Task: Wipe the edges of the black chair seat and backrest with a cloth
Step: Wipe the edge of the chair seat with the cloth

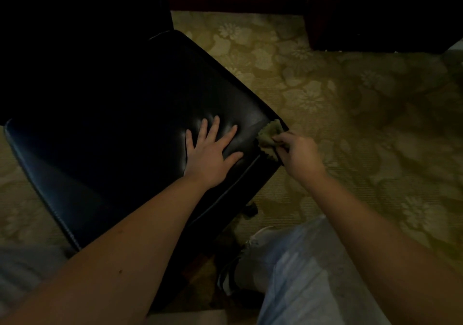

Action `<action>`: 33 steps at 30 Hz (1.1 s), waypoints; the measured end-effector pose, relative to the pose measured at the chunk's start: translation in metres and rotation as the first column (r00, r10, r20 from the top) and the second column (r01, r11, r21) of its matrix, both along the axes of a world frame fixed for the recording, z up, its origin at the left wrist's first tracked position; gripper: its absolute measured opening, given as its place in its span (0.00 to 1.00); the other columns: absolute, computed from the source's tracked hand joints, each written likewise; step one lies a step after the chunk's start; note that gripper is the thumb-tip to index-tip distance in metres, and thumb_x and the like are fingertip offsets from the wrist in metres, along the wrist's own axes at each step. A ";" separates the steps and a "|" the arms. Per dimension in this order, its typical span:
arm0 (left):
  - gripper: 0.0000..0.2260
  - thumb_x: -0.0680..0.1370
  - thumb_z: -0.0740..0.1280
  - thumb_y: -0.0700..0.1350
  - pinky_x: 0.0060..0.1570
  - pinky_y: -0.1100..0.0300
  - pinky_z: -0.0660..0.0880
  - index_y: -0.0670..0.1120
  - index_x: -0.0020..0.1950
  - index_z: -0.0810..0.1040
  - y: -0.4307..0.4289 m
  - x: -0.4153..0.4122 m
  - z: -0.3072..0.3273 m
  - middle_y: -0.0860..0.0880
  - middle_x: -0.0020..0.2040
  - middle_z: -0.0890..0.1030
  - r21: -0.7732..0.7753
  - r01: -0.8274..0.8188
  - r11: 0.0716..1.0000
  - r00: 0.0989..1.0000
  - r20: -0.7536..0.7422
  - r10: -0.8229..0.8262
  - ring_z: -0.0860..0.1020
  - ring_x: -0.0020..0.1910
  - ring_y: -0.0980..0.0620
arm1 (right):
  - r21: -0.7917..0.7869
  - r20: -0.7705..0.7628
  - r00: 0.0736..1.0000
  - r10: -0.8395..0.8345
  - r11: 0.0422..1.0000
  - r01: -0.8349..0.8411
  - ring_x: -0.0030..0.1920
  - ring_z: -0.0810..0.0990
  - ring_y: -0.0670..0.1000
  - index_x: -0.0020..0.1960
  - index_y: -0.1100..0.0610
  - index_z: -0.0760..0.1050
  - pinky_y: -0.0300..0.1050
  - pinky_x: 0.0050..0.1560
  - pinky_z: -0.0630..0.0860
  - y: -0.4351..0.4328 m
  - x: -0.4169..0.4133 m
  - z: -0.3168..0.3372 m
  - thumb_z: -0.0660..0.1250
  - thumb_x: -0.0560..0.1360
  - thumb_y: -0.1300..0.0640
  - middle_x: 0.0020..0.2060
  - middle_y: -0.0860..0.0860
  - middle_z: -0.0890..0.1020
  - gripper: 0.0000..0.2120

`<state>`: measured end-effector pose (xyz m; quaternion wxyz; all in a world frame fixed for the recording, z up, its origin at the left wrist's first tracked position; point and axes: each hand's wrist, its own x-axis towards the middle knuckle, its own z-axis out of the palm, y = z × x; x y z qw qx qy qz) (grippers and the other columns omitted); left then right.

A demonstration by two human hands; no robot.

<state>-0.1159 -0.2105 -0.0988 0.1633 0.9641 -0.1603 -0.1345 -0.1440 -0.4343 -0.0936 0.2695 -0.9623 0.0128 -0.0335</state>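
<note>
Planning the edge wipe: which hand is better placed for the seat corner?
Right. The right hand pinches the olive-green cloth at the corner of the black leather seat; the left hand lies flat on top, empty.

Person, seen from head height. Arms: left forearm (130, 249) and right forearm (370, 224), bare from wrist to frame edge. Hands: left hand (210, 157) and right hand (299, 154), bare. Leg, lower right: loose pale blue-grey garment (308, 274), creased, its cut unclear. Foot beside it: light grey laced trainer (248, 262), dark band with pale stripes at the sole. Lower left corner: dim grey fabric (22, 269), kind not discernible.
</note>
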 end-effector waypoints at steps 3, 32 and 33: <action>0.29 0.81 0.57 0.64 0.74 0.42 0.33 0.63 0.80 0.51 0.000 0.001 0.001 0.51 0.82 0.42 -0.011 -0.009 1.000 1.000 -0.004 0.009 0.38 0.80 0.48 | -0.064 -0.009 0.996 -0.091 0.994 0.090 0.51 0.80 0.59 0.58 0.59 0.81 0.52 0.50 0.77 -0.009 0.014 0.000 0.68 0.75 0.62 0.51 0.57 0.82 0.12; 0.27 0.82 0.48 0.63 0.74 0.37 0.37 0.66 0.78 0.39 0.072 -0.021 0.025 0.53 0.81 0.35 0.286 0.283 0.915 0.957 -0.144 -0.251 0.34 0.79 0.47 | -0.007 -0.084 0.982 -0.167 0.986 0.167 0.56 0.78 0.61 0.62 0.59 0.79 0.53 0.56 0.76 0.007 0.032 0.004 0.65 0.77 0.63 0.59 0.58 0.79 0.14; 0.27 0.83 0.49 0.63 0.74 0.37 0.36 0.66 0.78 0.40 0.070 -0.021 0.024 0.53 0.81 0.35 0.271 0.279 0.921 0.958 -0.144 -0.248 0.34 0.79 0.47 | -0.006 -0.083 0.985 -0.150 0.989 0.150 0.56 0.78 0.60 0.63 0.59 0.79 0.52 0.56 0.75 0.008 0.029 0.005 0.65 0.77 0.63 0.59 0.58 0.78 0.15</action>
